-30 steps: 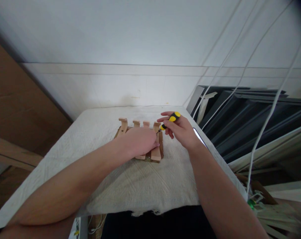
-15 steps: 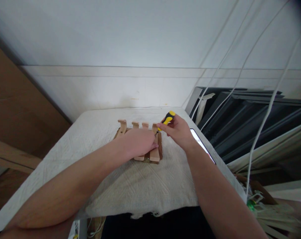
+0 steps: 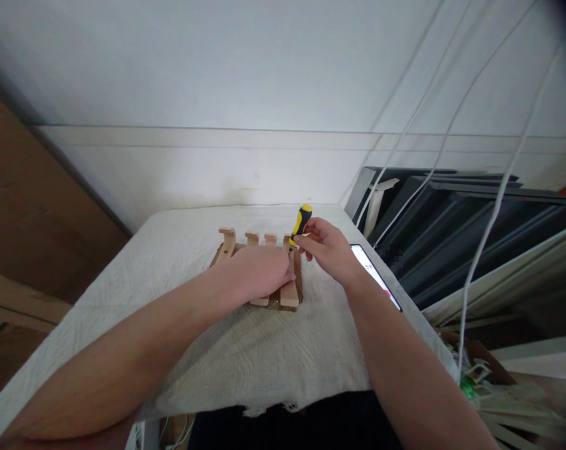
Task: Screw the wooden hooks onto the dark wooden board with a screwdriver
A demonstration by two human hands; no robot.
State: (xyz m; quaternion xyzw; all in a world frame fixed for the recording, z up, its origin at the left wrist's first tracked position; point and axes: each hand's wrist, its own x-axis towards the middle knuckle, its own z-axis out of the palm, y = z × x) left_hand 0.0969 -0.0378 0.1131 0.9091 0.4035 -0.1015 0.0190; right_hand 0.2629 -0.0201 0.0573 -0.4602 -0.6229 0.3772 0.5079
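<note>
A small wooden rack (image 3: pixel 290 292) with several upright pegs lies on a table covered by a white cloth (image 3: pixel 245 350). My left hand (image 3: pixel 255 272) rests on top of the rack, fingers curled down over its slats. My right hand (image 3: pixel 327 250) pinches a screwdriver with a yellow and black handle (image 3: pixel 300 224), held nearly upright with its tip down at the rack's right side, close to my left fingertips.
A phone (image 3: pixel 374 275) with a lit screen lies on the cloth at the right edge. Dark panels (image 3: pixel 475 231) lean beside the table on the right, with white cables (image 3: pixel 489 212) hanging in front. A brown board (image 3: pixel 25 206) stands at the left.
My right hand has swung the screwdriver from a slanted position to nearly upright and moved it left over the rack's right side. My left hand stays on the rack.
</note>
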